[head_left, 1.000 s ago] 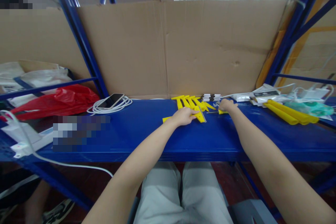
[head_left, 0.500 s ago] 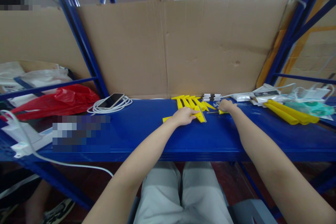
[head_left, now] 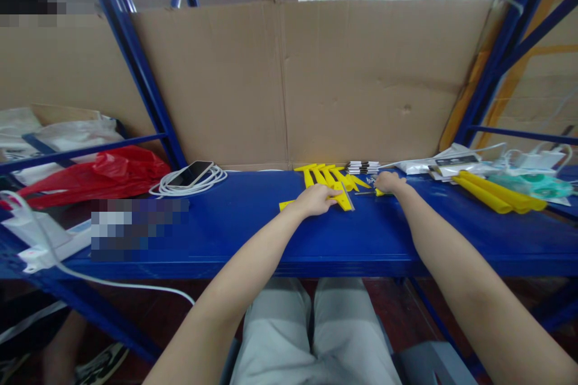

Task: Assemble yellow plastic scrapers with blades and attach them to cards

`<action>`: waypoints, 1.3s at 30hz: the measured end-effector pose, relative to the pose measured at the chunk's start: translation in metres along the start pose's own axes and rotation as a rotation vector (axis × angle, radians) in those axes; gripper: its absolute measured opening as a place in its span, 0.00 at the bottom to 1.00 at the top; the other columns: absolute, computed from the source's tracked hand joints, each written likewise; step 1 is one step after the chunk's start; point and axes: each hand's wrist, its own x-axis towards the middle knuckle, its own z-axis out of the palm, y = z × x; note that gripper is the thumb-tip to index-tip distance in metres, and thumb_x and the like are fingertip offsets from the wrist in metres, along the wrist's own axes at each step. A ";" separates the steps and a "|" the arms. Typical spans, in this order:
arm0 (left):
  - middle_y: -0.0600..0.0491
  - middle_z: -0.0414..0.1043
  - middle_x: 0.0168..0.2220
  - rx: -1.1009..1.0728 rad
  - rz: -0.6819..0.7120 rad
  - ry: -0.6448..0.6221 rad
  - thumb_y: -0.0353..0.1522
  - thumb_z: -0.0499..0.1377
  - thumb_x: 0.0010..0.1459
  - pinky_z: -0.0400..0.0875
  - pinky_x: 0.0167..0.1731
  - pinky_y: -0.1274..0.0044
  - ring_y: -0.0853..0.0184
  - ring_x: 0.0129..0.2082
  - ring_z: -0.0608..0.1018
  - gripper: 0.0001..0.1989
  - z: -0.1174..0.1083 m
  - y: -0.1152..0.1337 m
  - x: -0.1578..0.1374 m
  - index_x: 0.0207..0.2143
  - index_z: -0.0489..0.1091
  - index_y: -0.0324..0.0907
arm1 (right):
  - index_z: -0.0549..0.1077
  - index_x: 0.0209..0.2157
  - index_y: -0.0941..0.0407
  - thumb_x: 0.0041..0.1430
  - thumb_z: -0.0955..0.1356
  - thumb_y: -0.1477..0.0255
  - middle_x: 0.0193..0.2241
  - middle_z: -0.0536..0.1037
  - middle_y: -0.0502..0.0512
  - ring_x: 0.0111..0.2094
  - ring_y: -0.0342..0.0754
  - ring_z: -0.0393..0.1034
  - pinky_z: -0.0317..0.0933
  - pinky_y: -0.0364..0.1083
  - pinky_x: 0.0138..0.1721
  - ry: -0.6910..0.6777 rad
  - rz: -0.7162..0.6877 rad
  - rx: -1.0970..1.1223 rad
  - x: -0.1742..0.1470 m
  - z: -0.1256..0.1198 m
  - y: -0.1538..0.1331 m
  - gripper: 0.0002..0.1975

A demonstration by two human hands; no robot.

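Note:
My left hand (head_left: 313, 200) is closed round a yellow scraper (head_left: 344, 200), its broad head with a pale metal edge showing to the right and its handle end poking out left of the wrist. My right hand (head_left: 389, 182) holds a screwdriver (head_left: 380, 192) with a yellow handle, its thin shaft pointing left toward the scraper. The fingertips of that hand are down beside small metal bits (head_left: 371, 180), too small to name surely. Several more yellow scrapers (head_left: 318, 173) lie in a row just behind my left hand.
Small black-and-white packs (head_left: 362, 166) are stacked against the cardboard panel (head_left: 289, 84). A phone (head_left: 193, 174) rests on a coiled white cable (head_left: 212, 183) at left. Yellow rolled sheets (head_left: 497, 192) lie at right on the blue shelf (head_left: 244, 216). A red bag (head_left: 103, 171) sits far left.
Both hands stay in the same place, with the scraper and the screwdriver still held. Only the camera view has shifted very slightly.

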 end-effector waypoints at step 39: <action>0.44 0.75 0.44 -0.016 0.036 0.006 0.30 0.54 0.58 0.67 0.43 0.73 0.62 0.41 0.76 0.18 -0.003 0.006 0.000 0.50 0.70 0.37 | 0.71 0.23 0.59 0.48 0.65 0.80 0.23 0.74 0.52 0.25 0.41 0.66 0.60 0.40 0.30 -0.025 -0.337 0.694 -0.039 -0.012 -0.064 0.05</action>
